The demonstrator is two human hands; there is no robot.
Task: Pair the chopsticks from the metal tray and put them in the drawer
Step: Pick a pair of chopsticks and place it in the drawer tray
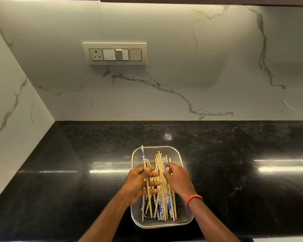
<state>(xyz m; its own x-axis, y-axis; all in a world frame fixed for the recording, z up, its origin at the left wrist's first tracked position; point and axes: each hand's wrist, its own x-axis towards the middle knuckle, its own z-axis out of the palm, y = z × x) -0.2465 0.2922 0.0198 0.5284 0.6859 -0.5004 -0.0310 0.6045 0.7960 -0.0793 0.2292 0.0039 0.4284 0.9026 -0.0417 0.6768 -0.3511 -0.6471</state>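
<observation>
Wooden and blue-patterned chopsticks (159, 158) lay jumbled in the metal tray (163, 225) beneath the left hand (138, 184) and right hand (179, 180), some apparently pinched.

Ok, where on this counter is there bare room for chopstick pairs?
Bare counter lies left of the metal tray toward the wall, right of it, and behind it to the backsplash. Crowded: the tray, left hand and right hand among the chopsticks.
</observation>
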